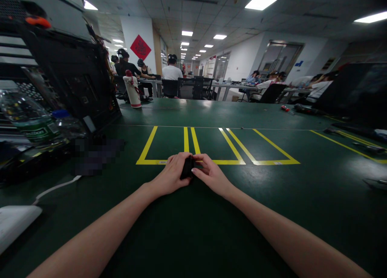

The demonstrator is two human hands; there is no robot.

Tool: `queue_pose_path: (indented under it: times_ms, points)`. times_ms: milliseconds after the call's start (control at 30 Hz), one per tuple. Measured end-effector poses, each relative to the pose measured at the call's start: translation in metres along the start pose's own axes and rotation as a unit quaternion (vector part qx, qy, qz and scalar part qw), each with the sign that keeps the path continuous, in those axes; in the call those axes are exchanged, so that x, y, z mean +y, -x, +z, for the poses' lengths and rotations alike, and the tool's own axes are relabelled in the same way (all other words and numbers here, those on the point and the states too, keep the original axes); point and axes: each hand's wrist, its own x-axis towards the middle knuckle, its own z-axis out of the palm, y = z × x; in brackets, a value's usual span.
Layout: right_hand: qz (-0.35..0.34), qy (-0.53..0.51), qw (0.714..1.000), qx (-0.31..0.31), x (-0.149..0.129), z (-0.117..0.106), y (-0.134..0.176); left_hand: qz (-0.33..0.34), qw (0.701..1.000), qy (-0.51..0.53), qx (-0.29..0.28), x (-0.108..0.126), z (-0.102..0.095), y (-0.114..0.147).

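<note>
A small black object [187, 167], its kind not clear, is between my hands, over the green tabletop [193, 225] at the near edge of the yellow tape. My left hand [171, 173] curls around its left side, thumb toward me and fingers over the far side. From the right, my right hand [212, 174] touches it with thumb and fingertips pinched at its right edge. Much of the object is hidden behind the fingers. Yellow tape [260, 162] marks several rectangles just beyond my hands.
At the left stand an opened black computer case [75, 72], a plastic bottle [33, 120] and a white box [18, 223] with a cable. A white cylinder [132, 91] stands at the far edge. Tools [308, 109] and a dark monitor-like shape [359, 94] are at right. People sit at tables beyond.
</note>
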Motion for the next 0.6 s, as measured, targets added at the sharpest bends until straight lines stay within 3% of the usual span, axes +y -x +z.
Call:
queue_pose_path:
  times_ms: [600]
  points:
    - [-0.024,0.010,1.000,0.003,0.0001,0.0016,0.0009,0.003,1.000,-0.004,0.001,0.0006,-0.0002,-0.0002]
